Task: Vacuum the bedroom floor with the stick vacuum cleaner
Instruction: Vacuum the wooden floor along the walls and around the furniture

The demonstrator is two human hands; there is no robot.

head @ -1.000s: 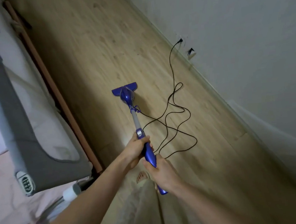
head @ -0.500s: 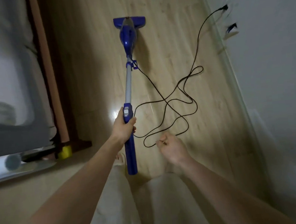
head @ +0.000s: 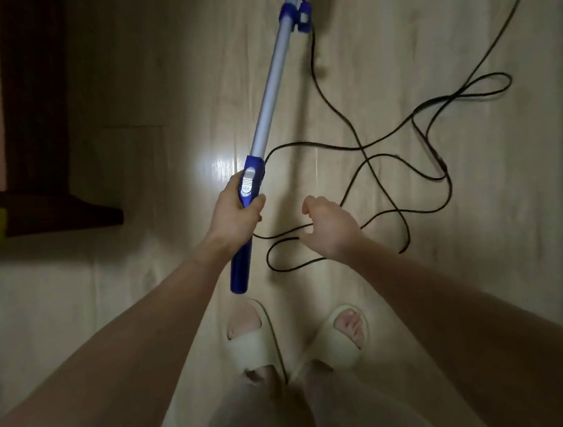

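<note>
A: What is threatening to go wrong here?

B: The black power cord (head: pixel 386 175) is lying in loose, crossing loops on the wooden floor (head: pixel 124 90), just ahead of the slippers (head: pixel 254 340). If the person is stepping forward, a foot is likely catching a loop; if the vacuum head is rolling back over it, the cord is probably getting snagged or dragged. The head itself is sitting out of view past the top edge, so I am not seeing how near it is to the cord.

A: And the stick vacuum cleaner (head: pixel 271 87)?

B: It is leaning from the upper middle down toward the person, with the blue handle (head: pixel 242 248) ending just above the feet.

A: How is the grip standing?

B: The left hand (head: pixel 235 214) is wrapping its fingers and thumb round the handle just below the switch (head: pixel 248 182). The right hand (head: pixel 329 226) is hanging loosely curled over a cord loop; whether it is touching or pinching it, I cannot tell. One-handed, the stick is probably steering less surely.
</note>
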